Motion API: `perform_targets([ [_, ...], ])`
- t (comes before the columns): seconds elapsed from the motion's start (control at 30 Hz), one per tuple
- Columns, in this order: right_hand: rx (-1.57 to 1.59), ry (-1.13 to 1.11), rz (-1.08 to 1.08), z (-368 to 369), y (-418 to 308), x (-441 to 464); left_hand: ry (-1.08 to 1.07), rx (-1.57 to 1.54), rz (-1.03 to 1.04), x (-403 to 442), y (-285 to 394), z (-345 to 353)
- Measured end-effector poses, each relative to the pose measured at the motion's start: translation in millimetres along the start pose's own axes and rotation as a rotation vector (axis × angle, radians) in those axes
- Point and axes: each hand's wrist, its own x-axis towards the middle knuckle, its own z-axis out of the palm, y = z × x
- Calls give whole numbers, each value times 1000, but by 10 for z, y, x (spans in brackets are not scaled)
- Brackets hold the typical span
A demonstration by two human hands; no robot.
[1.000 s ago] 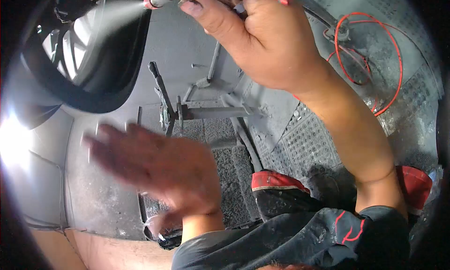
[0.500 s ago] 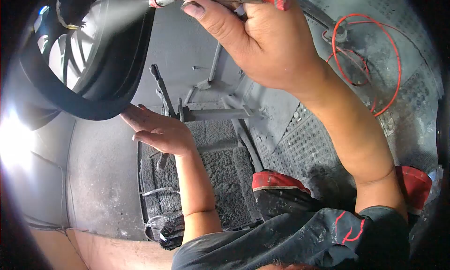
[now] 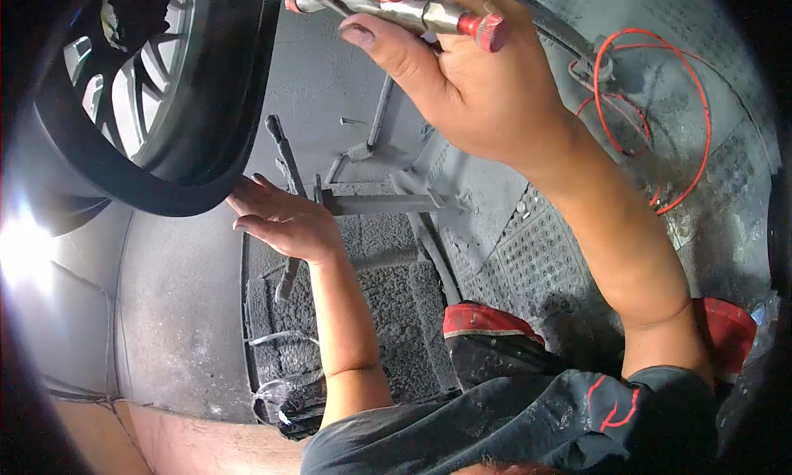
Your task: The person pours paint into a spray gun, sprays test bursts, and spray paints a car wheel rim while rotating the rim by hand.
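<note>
A metal spray gun [image 3: 404, 11] with red knobs is at the top, and my right hand [image 3: 478, 79] is wrapped round it, thumb on the near side. To its left hangs a dark wheel rim [image 3: 206, 104] with spokes, its inside facing me. My left hand [image 3: 289, 219] is below the wheel, palm up, its fingertips at or just behind the lower edge; whether they touch cannot be made out. The thumb stands apart from the fingers and nothing is seen in that hand. No spray mist shows at the nozzle.
Behind my left hand stands a coated metal stand [image 3: 379, 201]. A red hose [image 3: 705, 137] loops over the floor at the right. Below lies a dark, rough filter mat [image 3: 388, 310]. A bright lamp [image 3: 25, 244] shines at the far left.
My left hand has come up from lower left to the wheel's lower edge. The wheel has turned. The spray gun has shifted slightly right and tilted, and its mist has gone.
</note>
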Motion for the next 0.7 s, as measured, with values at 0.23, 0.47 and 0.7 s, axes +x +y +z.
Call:
perform_targets([
  [0.23,227,-130,234,-69,-308,169,26,22,24,16,-23,15],
  [0.47,110,-78,160,10,-251,47,18,7,60,7,-13,27],
  [0.7,41,-231,297,-53,-55,-24,74,-18,21,-72,273,218],
])
